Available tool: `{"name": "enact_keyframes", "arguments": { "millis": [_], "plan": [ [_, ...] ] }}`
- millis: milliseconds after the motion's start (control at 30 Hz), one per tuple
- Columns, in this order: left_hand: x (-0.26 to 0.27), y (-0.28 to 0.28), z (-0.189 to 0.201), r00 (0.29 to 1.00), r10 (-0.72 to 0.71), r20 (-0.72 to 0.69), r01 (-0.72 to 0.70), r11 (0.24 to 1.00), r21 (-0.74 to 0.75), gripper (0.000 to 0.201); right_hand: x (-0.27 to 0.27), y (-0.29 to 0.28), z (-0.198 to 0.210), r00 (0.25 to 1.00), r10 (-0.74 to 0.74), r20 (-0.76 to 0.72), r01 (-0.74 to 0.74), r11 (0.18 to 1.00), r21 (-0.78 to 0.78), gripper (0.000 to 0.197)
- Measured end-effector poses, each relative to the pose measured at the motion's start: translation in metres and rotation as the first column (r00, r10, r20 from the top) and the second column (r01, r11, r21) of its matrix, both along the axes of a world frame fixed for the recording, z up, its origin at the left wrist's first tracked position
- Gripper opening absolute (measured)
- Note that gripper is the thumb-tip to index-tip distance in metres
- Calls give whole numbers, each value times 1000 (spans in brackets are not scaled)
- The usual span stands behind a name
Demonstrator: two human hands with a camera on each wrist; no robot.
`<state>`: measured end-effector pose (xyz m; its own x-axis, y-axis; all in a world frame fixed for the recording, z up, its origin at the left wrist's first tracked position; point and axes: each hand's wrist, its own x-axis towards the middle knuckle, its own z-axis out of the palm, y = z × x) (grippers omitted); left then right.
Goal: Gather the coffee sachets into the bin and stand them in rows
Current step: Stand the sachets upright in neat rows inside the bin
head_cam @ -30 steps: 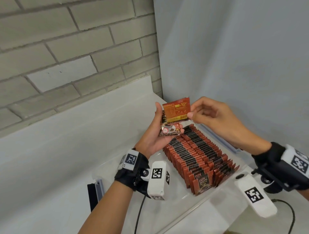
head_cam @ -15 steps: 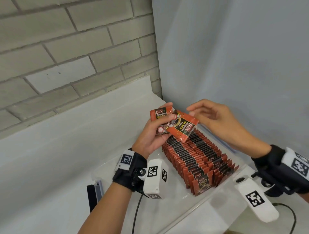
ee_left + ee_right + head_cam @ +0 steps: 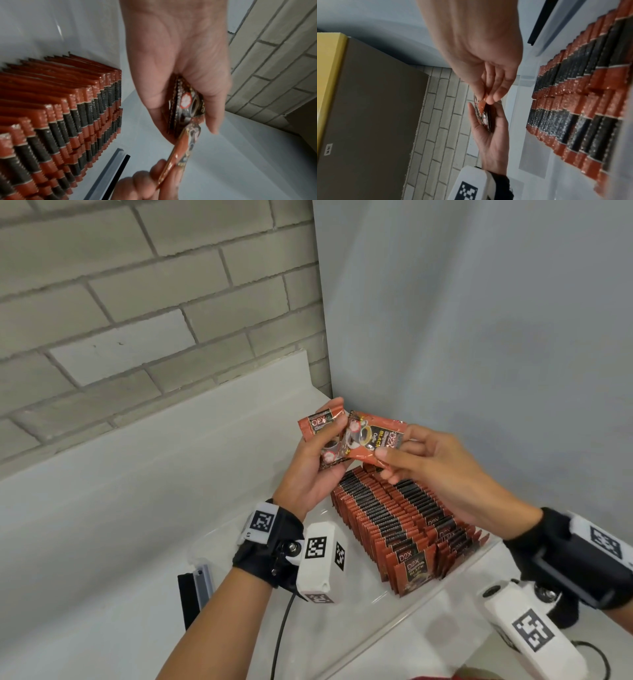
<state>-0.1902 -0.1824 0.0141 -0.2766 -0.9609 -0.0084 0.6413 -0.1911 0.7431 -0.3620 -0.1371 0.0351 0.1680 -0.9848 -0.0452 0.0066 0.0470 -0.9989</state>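
My left hand [image 3: 334, 421] grips a small stack of orange-red coffee sachets [image 3: 320, 429] above the far end of the clear bin [image 3: 407, 623]. My right hand [image 3: 394, 445] pinches one more sachet [image 3: 375, 436] by its end, face up, its other end overlapping the stack. In the left wrist view that sachet [image 3: 186, 140] reaches up to the held stack [image 3: 187, 104]. Below the hands, two rows of sachets [image 3: 394, 518] stand upright in the bin. The right wrist view shows the pinch [image 3: 489, 98] over my left palm [image 3: 491, 136].
The bin sits on a white counter in a corner between a brick wall [image 3: 137, 320] and a grey panel [image 3: 479, 320]. A black and grey bar [image 3: 195, 587] lies left of the bin. A brown and yellow box [image 3: 368, 108] shows in the right wrist view.
The single sachet was upright showing its back. My right hand has turned it face up and brought it against the stack in my left hand.
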Motion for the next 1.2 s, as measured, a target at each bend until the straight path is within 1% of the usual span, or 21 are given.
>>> {"name": "enact_keyframes", "arguments": {
  "millis": [67,100,133,167,200,267,333,400,467,500,533,600,633,767,833,900,933,1000,1067,1133,1200],
  "plan": [
    [1,-1,0,1000,-7,3,7,1000,25,25,-7,3,1,996,39,-82,-43,998,-42,16],
    [2,-1,0,1000,-3,3,3,999,36,25,-12,5,0,984,101,-147,-112,992,-67,13],
    [3,-1,0,1000,7,-7,-6,999,46,24,-16,9,1,955,189,-227,-212,974,-80,9],
    [3,-2,0,1000,12,-25,-10,998,55,23,-21,12,1,904,287,-317,-329,940,-87,5],
    [3,-2,0,999,13,-43,-10,998,64,23,-25,16,2,836,367,-407,-432,899,-77,4],
    [2,-2,0,998,7,-55,-2,997,78,23,-33,20,1,684,429,-590,-561,826,-50,5],
    [2,-2,0,998,2,-56,3,996,86,23,-40,23,0,519,439,-733,-645,765,2,7],
    [3,-1,1,998,-2,-60,7,996,87,25,-45,26,-5,379,466,-800,-692,716,89,7],
    [3,-1,2,998,-2,-59,7,996,90,26,-47,27,-11,252,437,-864,-737,665,121,11],
    [3,0,3,999,0,-54,4,996,91,26,-46,26,-15,206,403,-892,-755,645,117,7],
    [2,0,3,999,2,-49,2,996,91,27,-45,26,-18,174,372,-912,-781,616,102,9],
    [2,1,4,999,3,-43,1,996,90,27,-42,24,-21,98,316,-944,-803,585,113,20],
    [2,0,4,999,5,-40,-1,996,91,28,-40,23,-20,66,288,-955,-804,583,120,22],
    [3,0,3,1000,10,-26,-8,996,90,29,-33,21,-18,-37,209,-977,-830,538,146,20],
    [3,-1,2,1000,9,-23,-7,996,89,30,-30,21,-17,-43,209,-977,-819,553,154,16],
    [3,-1,2,1000,6,-22,-4,996,87,32,-28,21,-14,-45,207,-977,-808,568,157,23],
    [3,-1,1,1000,4,-24,-1,996,85,33,-28,22,-13,-39,203,-978,-817,557,148,25],
    [3,0,2,1000,-1,-32,3,997,81,34,-28,21,-13,-19,184,-983,-869,484,107,21],
    [3,0,2,999,2,-35,1,997,78,32,-29,19,-14,3,150,-989,-913,403,58,11],
    [3,0,3,999,7,-31,-4,997,79,32,-29,17,-12,0,139,-990,-928,369,52,4],
    [3,0,3,1000,8,-30,-5,997,79,32,-29,16,-12,-3,123,-992,-939,342,46,7]
  ]
}}
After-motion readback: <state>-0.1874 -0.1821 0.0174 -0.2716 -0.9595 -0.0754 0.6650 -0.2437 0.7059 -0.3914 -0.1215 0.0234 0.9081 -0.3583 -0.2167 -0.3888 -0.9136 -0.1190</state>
